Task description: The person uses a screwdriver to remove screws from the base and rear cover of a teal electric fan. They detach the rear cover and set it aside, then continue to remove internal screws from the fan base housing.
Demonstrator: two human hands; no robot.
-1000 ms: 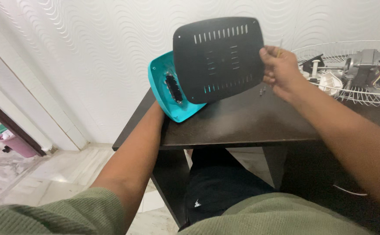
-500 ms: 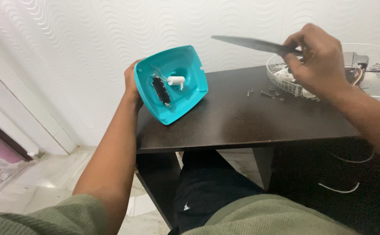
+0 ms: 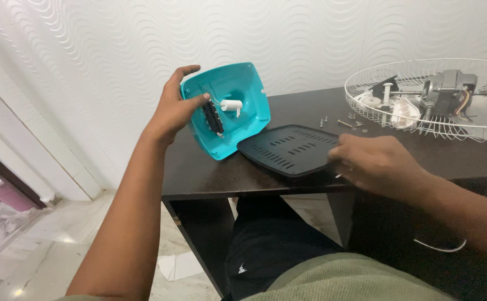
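Low in the frame lie the person's green-sleeved arms and a dark-trousered lap. At right of centre the right hand (image 3: 374, 164) rests on the near right corner of a black vented base plate (image 3: 290, 148); its grip is curled over the plate's edge, though whether the fingers actually pinch it is hard to tell. The plate lies flat on the dark wooden surface (image 3: 450, 156), near its front edge. Just left of the plate, the left hand (image 3: 175, 108) holds a turquoise fan base shell (image 3: 238, 106) tilted up on its lower edge, open side toward the camera, grip clasped on the shell's left rim with the thumb inside near a black switch block (image 3: 213, 118). Farther back, loose screws (image 3: 344, 121) sit on the surface. In the upper right, a white wire fan guard (image 3: 366, 89) cradles a grey motor (image 3: 450, 89).
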